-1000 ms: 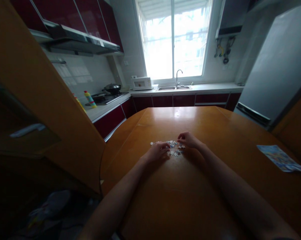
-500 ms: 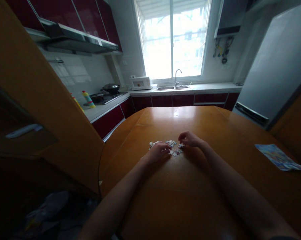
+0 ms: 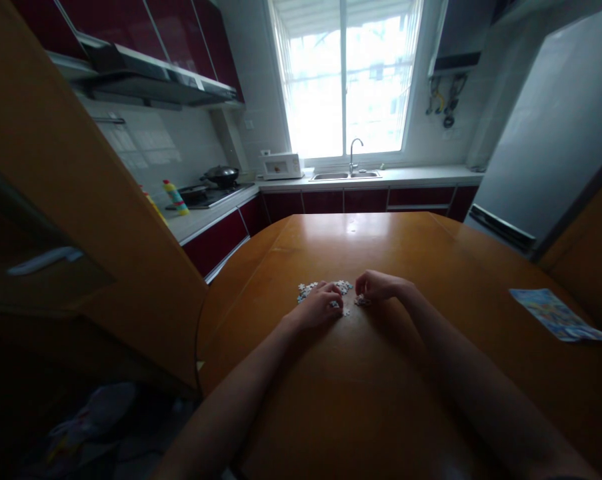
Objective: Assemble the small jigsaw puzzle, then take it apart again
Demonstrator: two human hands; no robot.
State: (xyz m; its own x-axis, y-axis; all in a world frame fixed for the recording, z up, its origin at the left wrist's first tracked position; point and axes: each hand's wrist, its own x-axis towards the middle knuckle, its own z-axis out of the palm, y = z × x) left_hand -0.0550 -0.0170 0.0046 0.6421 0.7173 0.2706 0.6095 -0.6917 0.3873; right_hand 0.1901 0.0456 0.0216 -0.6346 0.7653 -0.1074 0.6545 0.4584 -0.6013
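Small white and bluish jigsaw puzzle pieces [image 3: 307,289] lie in a loose cluster on the wooden table, and more of them spread behind my left hand. My left hand [image 3: 319,307] rests low over the table with its fingers curled round several pieces, which show between thumb and fingers. A single piece [image 3: 347,312] lies just right of its fingertips. Across a small gap, my right hand [image 3: 377,285] bends its fingers down onto a little clump of pieces [image 3: 361,301]. Its fingertips are pressed close together, partly hiding what they touch.
A colourful printed sheet [image 3: 555,313] lies on the right side of the brown table [image 3: 341,400]. Beyond stand a counter with a sink [image 3: 331,177], a white microwave [image 3: 281,167] and a stove with a wok [image 3: 221,175]. A fridge [image 3: 541,133] is at right.
My right hand has come slightly nearer to me, with the clump under its fingers. My left fingers have curled in more, and the pieces between my hands have parted, leaving a gap.
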